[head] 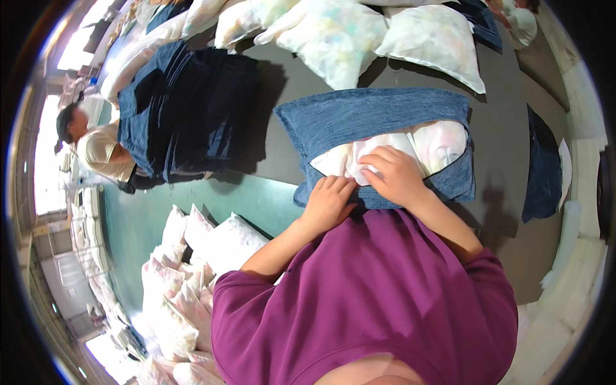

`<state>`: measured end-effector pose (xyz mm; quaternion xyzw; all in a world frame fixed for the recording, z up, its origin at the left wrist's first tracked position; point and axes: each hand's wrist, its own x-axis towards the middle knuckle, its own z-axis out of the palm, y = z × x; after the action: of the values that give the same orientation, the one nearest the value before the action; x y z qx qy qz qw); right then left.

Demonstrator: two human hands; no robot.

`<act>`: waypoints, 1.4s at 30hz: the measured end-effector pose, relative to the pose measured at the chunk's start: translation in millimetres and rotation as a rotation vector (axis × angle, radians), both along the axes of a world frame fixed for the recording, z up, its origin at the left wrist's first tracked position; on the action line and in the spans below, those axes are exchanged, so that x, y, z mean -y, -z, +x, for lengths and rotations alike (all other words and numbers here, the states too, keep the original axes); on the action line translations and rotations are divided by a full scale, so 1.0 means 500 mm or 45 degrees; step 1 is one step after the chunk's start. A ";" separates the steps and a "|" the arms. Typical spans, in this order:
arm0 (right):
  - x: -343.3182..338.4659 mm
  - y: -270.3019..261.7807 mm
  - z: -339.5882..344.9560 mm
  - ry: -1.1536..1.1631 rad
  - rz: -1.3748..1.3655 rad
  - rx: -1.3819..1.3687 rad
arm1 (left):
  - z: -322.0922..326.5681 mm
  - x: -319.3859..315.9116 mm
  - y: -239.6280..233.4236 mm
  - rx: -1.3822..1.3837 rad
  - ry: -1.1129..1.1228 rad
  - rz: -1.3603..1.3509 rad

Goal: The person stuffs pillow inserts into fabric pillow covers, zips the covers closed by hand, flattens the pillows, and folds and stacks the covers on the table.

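In front of me lies a blue textured fabric cushion cover (375,108) with a long opening along its near side. A white inner cushion (438,142), with faint coloured filling showing through, fills the cover and shows in the gap. My left hand (331,199) grips the near edge of the opening, fingers curled over the cloth. To its right, my right hand (397,173) lies over the opening, with white fabric of the inner cushion between its thumb and fingers. The fingertips of my left hand are close to that white fabric.
The grey table (500,139) carries white stuffed cushions (332,38) at the far side and a tall stack of dark blue covers (192,110) at left. A person (103,147) stands behind the stack. More white cushions (178,293) are heaped on the green floor (144,207).
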<state>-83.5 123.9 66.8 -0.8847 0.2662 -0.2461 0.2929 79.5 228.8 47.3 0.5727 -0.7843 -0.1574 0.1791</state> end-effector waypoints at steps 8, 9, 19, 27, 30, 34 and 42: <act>0.062 0.189 0.099 -0.144 -0.346 -0.637 | 0.069 0.060 0.039 0.146 0.178 0.114; 0.066 0.207 0.105 -0.062 -0.471 -0.695 | 0.062 0.067 0.047 0.141 0.179 -0.076; 0.165 0.030 -0.003 -0.149 0.634 -0.211 | 0.105 0.208 0.094 -0.516 -0.504 0.032; 0.090 -0.034 -0.219 0.439 -0.238 -0.374 | -0.142 0.134 0.073 -1.741 -0.500 0.447; 0.111 -0.059 -0.281 0.462 -0.297 -0.367 | -0.175 0.137 0.048 -1.191 -0.175 0.011; 0.101 -0.003 -0.281 0.596 -0.354 -0.363 | -0.128 0.200 -0.027 0.142 -0.333 -0.443; -0.033 -0.013 -0.106 0.394 -0.232 0.095 | 0.015 0.291 -0.047 0.244 0.079 0.542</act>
<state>-136.4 140.1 73.4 -0.8463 0.3648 -0.3441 0.1797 87.2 83.4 70.6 0.5856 -0.7640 -0.2695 -0.0259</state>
